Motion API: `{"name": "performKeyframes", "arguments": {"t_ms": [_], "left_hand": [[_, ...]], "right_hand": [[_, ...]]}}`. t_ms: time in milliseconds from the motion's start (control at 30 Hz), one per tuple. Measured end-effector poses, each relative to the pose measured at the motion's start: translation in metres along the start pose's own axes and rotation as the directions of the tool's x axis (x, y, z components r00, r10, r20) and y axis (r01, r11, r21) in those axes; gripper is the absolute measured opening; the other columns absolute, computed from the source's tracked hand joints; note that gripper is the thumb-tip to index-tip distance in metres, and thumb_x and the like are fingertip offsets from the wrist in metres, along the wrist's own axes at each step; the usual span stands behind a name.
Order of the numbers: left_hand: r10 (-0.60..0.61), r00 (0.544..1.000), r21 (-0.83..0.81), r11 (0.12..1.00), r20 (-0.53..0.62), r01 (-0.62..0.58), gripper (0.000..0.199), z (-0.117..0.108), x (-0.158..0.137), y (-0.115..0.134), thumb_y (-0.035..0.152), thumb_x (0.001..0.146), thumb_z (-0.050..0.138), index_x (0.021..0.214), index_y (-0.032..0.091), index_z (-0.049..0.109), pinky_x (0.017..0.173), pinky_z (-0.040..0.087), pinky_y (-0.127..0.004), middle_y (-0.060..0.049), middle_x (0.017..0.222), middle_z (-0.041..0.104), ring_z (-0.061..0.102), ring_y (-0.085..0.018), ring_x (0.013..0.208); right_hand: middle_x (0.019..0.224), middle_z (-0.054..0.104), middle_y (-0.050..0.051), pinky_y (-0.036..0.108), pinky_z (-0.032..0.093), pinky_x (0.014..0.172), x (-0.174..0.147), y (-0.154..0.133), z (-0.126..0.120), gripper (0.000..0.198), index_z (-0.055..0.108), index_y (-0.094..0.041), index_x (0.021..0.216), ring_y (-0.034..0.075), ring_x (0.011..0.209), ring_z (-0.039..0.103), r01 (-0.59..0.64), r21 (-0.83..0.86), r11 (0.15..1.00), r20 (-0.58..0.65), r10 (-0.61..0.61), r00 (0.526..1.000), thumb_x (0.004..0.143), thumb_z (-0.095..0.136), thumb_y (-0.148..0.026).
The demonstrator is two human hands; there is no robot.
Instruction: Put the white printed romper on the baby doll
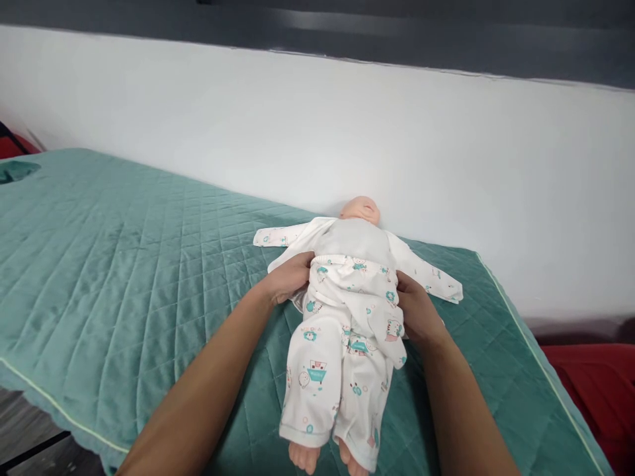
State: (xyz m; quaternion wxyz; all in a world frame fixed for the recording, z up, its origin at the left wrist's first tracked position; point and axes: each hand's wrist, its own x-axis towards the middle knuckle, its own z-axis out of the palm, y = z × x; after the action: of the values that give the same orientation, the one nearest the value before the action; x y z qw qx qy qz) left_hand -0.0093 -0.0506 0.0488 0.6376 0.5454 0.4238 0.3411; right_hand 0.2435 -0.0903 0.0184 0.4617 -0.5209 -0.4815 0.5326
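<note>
Left hand point(292, 276) and right hand point(418, 309) clutching pants point(344, 317)
Forearms point(206, 380) reach forward over a green quilt point(153, 264); white wall point(307, 125) beyond.

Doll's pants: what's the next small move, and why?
I'd probably ease the waistband straight: the left hand and right hand are at the pants' sides, and the printed fabric looks bunched just below the waistband.
</note>
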Motion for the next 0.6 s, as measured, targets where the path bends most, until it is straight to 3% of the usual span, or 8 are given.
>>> {"name": "performKeyframes", "arguments": {"t_ms": [200, 333, 600], "left_hand": [[0.059, 0.998, -0.073, 0.995, -0.036, -0.061, 0.028, 0.003, 0.004, -0.005, 0.017, 0.07, 0.064, 0.097, 0.018, 0.071, 0.09, 0.052, -0.043, -0.009, 0.096, 0.075, 0.066, -0.029, 0.102], [0.079, 0.996, -0.114, 0.99, -0.03, -0.082, 0.027, 0.002, 0.008, -0.009, 0.016, 0.068, 0.065, 0.095, 0.017, 0.072, 0.088, 0.053, -0.044, -0.009, 0.091, 0.076, 0.066, -0.03, 0.1], [0.126, 0.992, -0.119, 0.985, -0.019, -0.127, 0.025, 0.0, 0.013, -0.016, 0.021, 0.07, 0.068, 0.094, 0.019, 0.072, 0.087, 0.053, -0.041, -0.007, 0.092, 0.076, 0.067, -0.028, 0.098]], "right_hand": [[0.104, 0.074, 0.006, 0.036, 0.054, 0.074, -0.001, -0.002, 0.001, 0.04, 0.067, -0.023, 0.11, 0.024, 0.088, 0.069, -0.052, 0.152, 0.987, 0.051, 0.045, 0.998, 0.07, 0.073, -0.022], [0.1, 0.075, 0.005, 0.037, 0.055, 0.074, -0.002, -0.004, 0.003, 0.042, 0.068, -0.023, 0.109, 0.025, 0.087, 0.07, -0.061, 0.182, 0.981, 0.05, 0.052, 0.997, 0.068, 0.074, -0.022], [0.091, 0.075, 0.006, 0.039, 0.055, 0.075, 0.002, 0.0, 0.001, 0.041, 0.07, -0.021, 0.109, 0.026, 0.088, 0.069, 0.002, 0.063, 0.998, 0.009, -0.003, 1.0, 0.068, 0.071, -0.028]]}}
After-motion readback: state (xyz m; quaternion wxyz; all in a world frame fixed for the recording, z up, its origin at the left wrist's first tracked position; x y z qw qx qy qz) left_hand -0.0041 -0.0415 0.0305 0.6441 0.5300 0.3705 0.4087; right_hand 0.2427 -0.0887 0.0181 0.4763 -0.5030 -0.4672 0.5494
